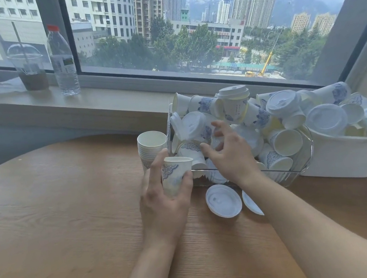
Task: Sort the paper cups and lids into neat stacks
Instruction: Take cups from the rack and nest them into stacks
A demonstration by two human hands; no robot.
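My left hand (163, 203) grips an upright white paper cup with a blue pattern (174, 175) just above the wooden table. Behind it stands a stack of nested white cups (151, 146). My right hand (229, 153) reaches into a clear plastic bin (300, 169), fingers spread and slightly curled over the jumbled cups (284, 141) and white lids (196, 125); what it touches is hidden. Two loose white lids lie on the table in front of the bin, one whole (223, 201) and one partly hidden by my right forearm (251, 202).
A white box (345, 158) heaped with more cups and lids sits right of the clear bin. On the windowsill at the back left stand a water bottle (62, 61) and a domed plastic drink cup (29, 66). The round wooden table (59, 215) curves away at the left.
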